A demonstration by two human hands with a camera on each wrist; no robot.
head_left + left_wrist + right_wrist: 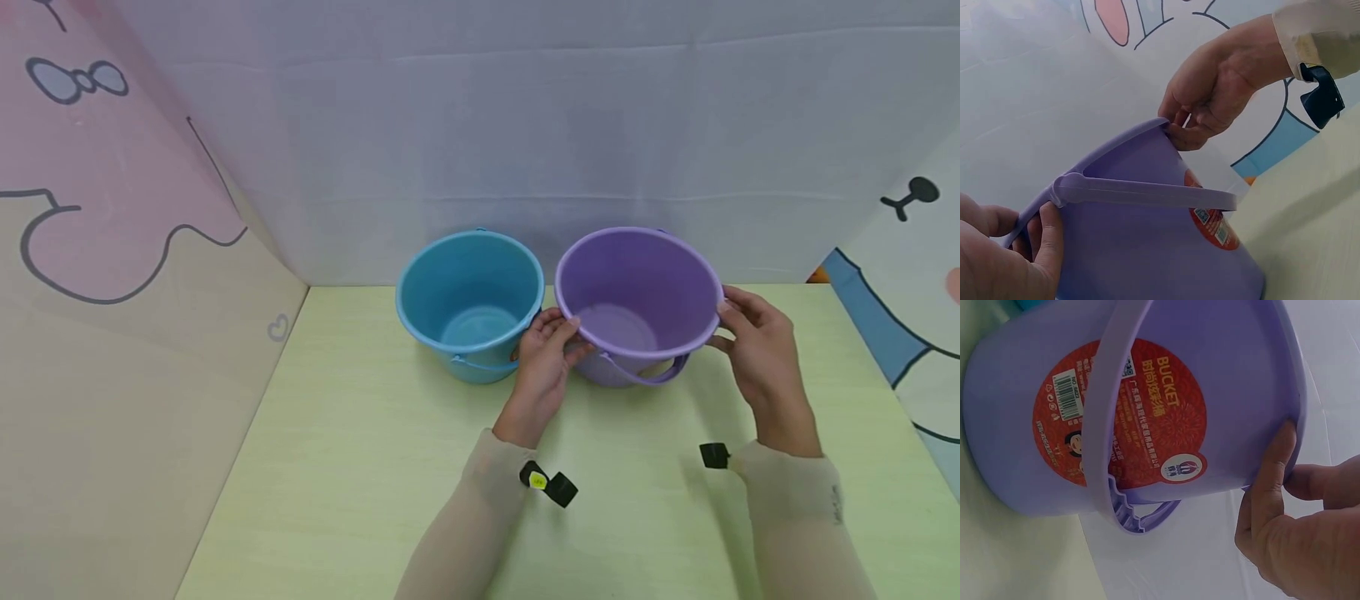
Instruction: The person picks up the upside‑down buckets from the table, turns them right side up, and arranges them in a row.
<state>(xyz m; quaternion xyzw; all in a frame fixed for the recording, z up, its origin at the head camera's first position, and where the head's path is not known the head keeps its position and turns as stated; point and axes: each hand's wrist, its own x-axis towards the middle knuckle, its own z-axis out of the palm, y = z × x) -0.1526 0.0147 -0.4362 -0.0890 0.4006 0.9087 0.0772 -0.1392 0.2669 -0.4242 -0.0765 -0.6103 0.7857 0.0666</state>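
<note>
A purple bucket point(637, 292) stands at the back of the table, its mouth facing up and its handle hanging down at the front. My left hand point(546, 358) pinches the rim at the front left, close to the handle's pivot. On the opposite side my right hand point(761, 354) grips the rim between thumb and fingers. In the right wrist view a round red label point(1147, 412) shows on the bucket's side, partly behind the handle point(1107, 406). Just left of it is a blue bucket point(471, 292), upright, near the back of my left hand.
A pale green table point(360, 467) lies under both buckets. A white cloth backdrop point(525, 125) hangs right behind them. Panels with cartoon drawings stand on the left point(150, 333) and right point(900, 317).
</note>
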